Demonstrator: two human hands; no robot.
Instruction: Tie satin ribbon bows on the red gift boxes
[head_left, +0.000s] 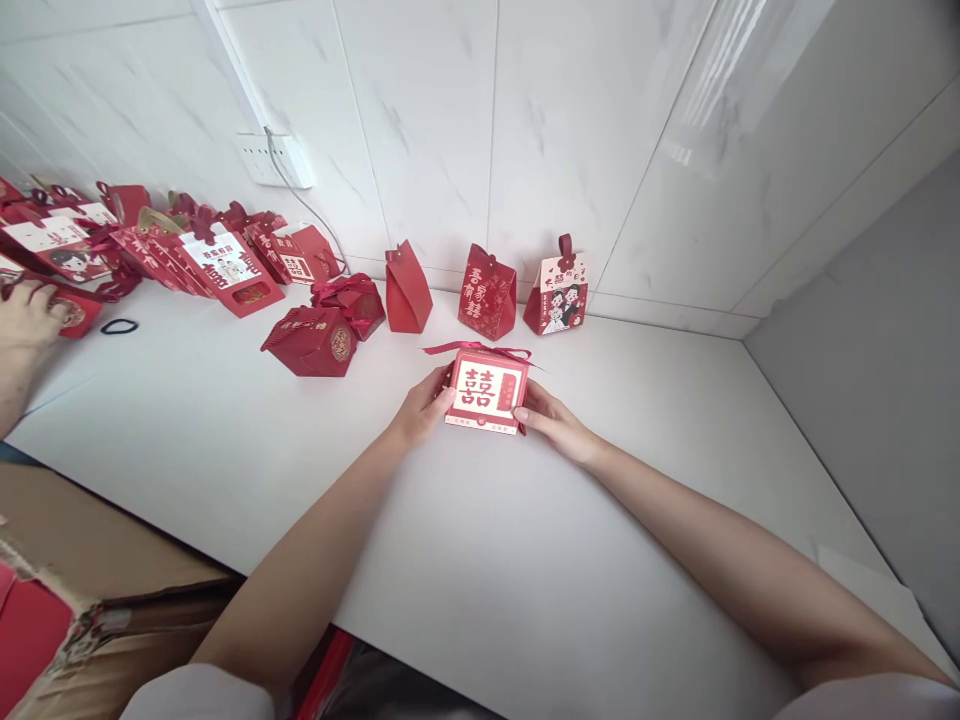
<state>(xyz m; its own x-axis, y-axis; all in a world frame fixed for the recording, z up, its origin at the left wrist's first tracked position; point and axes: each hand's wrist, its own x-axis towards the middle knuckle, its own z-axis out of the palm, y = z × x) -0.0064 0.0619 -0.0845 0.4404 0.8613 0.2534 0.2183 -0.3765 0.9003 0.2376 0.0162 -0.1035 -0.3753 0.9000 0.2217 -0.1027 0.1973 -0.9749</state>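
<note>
My left hand (426, 408) and my right hand (556, 424) hold a red and white gift box (484, 392) between them, one at each side. Its front shows a large red character, and a red ribbon lies along its top. Just behind it, near the wall, stand a plain red box (408, 290), a red box with white characters (487, 295) and a box with a cartoon couple (559, 298). To the left sit two red boxes, a striped-cord one (311, 343) and a ribboned one (358, 305).
Many red gift boxes and bags (217, 265) crowd the table's back left. Another person's hand (30, 315) touches a red box at the far left, near a dark loop (120, 326). A cardboard box (105, 540) is at the lower left; a wall socket (276, 160) is behind.
</note>
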